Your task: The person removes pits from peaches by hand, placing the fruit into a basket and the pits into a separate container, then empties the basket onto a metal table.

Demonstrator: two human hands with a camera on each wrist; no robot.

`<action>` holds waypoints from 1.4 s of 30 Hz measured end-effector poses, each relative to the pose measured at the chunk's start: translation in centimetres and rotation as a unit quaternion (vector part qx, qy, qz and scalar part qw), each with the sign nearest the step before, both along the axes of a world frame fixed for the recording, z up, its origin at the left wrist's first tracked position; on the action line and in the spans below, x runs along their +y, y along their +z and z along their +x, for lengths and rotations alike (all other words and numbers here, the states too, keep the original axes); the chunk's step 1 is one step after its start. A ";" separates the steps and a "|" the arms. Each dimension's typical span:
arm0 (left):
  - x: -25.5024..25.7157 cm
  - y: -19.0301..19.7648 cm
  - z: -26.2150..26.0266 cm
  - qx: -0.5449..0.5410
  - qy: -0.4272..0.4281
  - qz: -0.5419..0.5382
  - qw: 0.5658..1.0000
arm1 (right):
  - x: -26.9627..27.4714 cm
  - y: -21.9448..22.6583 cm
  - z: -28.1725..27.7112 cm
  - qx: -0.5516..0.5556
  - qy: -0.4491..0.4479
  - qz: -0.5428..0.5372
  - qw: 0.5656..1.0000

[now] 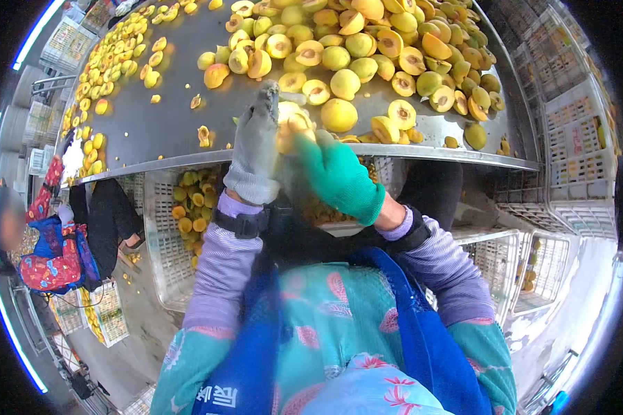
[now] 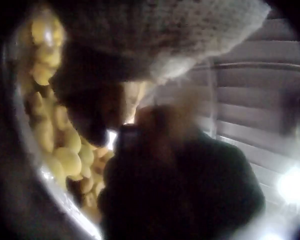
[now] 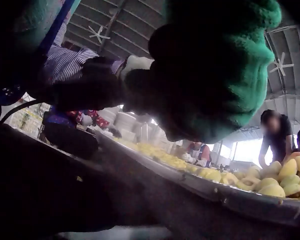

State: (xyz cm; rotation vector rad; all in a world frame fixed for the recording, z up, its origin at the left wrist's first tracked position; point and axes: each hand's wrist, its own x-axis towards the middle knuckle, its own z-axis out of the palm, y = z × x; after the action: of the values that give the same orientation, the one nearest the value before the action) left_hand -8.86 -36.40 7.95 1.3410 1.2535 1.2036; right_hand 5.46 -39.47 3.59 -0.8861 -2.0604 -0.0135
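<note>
In the head view my left hand point(image 1: 255, 142), in a grey glove, holds a yellow peach point(image 1: 292, 126) just above the front edge of the metal table point(image 1: 176, 131). My right hand point(image 1: 342, 176), in a green glove, is close against the peach from the right, its fingers curled and blurred by motion. I cannot tell what lies inside that fist. The right wrist view has the green glove point(image 3: 230, 75) large and dark, bunched up. Beyond both hands lie many peach halves point(image 1: 316, 91), several with brown hollows facing up.
A white crate point(image 1: 160, 238) with peaches stands under the table at left; another crate point(image 1: 543, 266) is at right. Stacked crates point(image 1: 578, 138) line the table's right end. A person in a red patterned sleeve point(image 1: 47, 266) sits at left. Peach halves point(image 1: 114, 66) spread along the table's far left.
</note>
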 end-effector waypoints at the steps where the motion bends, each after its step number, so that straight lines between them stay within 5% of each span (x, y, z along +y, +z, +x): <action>1: 0.3 -0.3 -0.3 0.061 -0.008 0.016 0.998 | -0.1 0.0 0.4 -0.028 0.009 -0.023 0.999; 5: 1.4 0.2 0.7 0.130 0.004 -0.039 0.991 | -1.0 -1.2 -0.2 -0.024 -0.044 0.048 0.998; 8: 1.0 0.3 2.4 0.112 0.123 -0.073 0.983 | 0.2 -3.6 -1.0 0.063 0.041 -0.030 0.997; 10: 0.4 0.2 2.8 0.075 0.123 -0.004 0.990 | 0.6 -4.0 -1.2 0.104 0.049 -0.009 0.993; 11: 0.1 0.1 2.9 0.056 0.122 0.029 0.990 | 0.2 -3.3 -1.3 0.181 0.084 -0.143 0.969; 12: 0.2 -0.2 2.6 0.062 0.093 0.000 0.994 | -0.2 -1.8 -1.4 0.271 0.102 -0.263 0.920; 13: 0.8 -0.5 1.7 0.068 0.063 -0.027 0.995 | -1.1 0.2 -1.3 0.389 0.143 -0.499 0.761; 15: 1.8 -0.1 0.5 0.123 0.001 -0.013 0.992 | -1.4 1.3 -1.4 0.424 0.180 -0.613 0.642; 16: 1.9 0.2 0.0 0.174 -0.034 0.021 0.984 | -1.4 0.2 -1.8 0.375 0.182 -0.530 0.739; 18: 2.0 0.1 -0.6 0.211 -0.082 0.054 0.973 | -1.6 1.0 -2.0 0.398 0.216 -0.561 0.693; 20: 2.3 -0.4 -0.6 0.174 -0.084 0.031 0.981 | -1.4 2.7 -1.6 0.505 0.256 -0.740 0.364; 22: 2.1 -0.2 0.1 0.112 -0.029 -0.040 0.993 | -1.5 0.8 -2.8 0.462 0.234 -0.595 0.615; 23: 1.8 -0.1 0.4 0.076 0.012 -0.089 0.993 | -1.6 0.9 -3.1 0.479 0.228 -0.593 0.605; 24: 2.1 -0.8 -0.3 0.114 -0.029 -0.008 0.993 | -1.6 1.7 -3.3 0.496 0.223 -0.591 0.596; 26: 3.1 -2.4 -1.5 0.131 -0.075 0.089 0.984 | -0.9 4.1 -2.5 0.584 0.224 -0.715 0.312; 29: 2.6 -2.8 -2.0 0.037 -0.044 0.028 0.998 | -0.5 2.2 -1.9 0.527 0.345 -0.700 0.336; 31: 1.8 -2.0 -1.6 0.057 -0.052 0.034 0.996 | -1.0 1.6 -2.2 0.450 0.259 -0.681 0.516; 33: 1.6 0.9 -0.6 0.050 -0.057 -0.074 0.994 | -0.6 1.0 -1.9 0.441 0.273 -0.677 0.522; 36: 1.9 0.9 0.1 0.198 -0.027 -0.047 0.979 | -0.6 -0.6 -2.1 0.545 0.433 -0.676 0.241; 38: 0.9 0.9 -0.5 0.153 -0.105 0.030 0.982 | -1.2 0.3 -2.5 0.441 0.278 -0.686 0.508; 40: 0.9 0.4 -1.4 0.188 -0.164 0.141 0.958 | -1.3 1.4 -2.7 0.434 0.217 -0.695 0.530; 42: 1.4 0.0 -1.8 0.255 -0.169 0.176 0.936 | -1.3 1.7 -2.5 0.538 0.269 -0.731 0.323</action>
State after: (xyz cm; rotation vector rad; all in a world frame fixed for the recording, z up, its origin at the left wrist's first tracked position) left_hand -10.64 -35.01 7.91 2.1390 1.1077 0.8863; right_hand 2.93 -40.76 5.33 -0.5573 -0.3486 2.3861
